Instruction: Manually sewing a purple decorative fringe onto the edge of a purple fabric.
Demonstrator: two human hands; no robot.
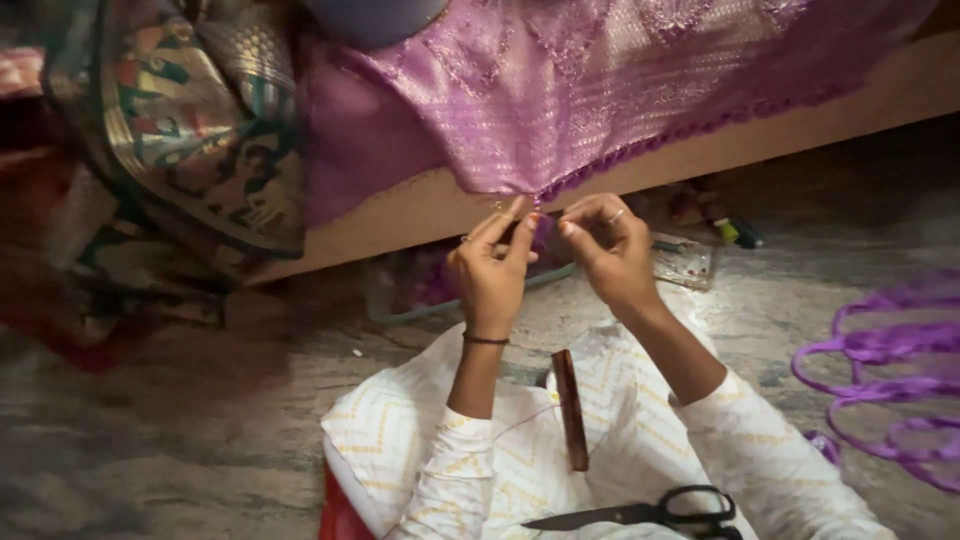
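left hand (490,275): fingers pinched together right at the hanging corner of the purple fabric (560,100), so the grip is closed on that edge. Dark band on the wrist, ring on one finger.
right hand (608,250): just beside the left, fingertips pressed together in a tight pinch at the same corner. Whatever sits between them (thread? needle?) is too small to make out. Ring here too.
purple fabric: drapes off the wooden ledge (420,205) straight above both hands, with a woven shiny pattern and a little scalloped trim on the lower edge. Its top is cut off by the frame.
patterned cloth (200,130): far left of the hands, dark with gold and coloured figures, pretty murky where it drops into shadow.
comb (571,410): brown stick-like thing lying on the lap below the hands. Looks like a comb, honestly not sure.
scissors (650,515): black handles, on the lap nearer the body, bottom cut off.
purple cord (890,370): loops piled on the floor, well off to the right of the right hand, running out of frame.
clear box (682,260): just past the right hand under the ledge, contents blurry.
under the ledge: some small bits and spools, too dark to tell apart.
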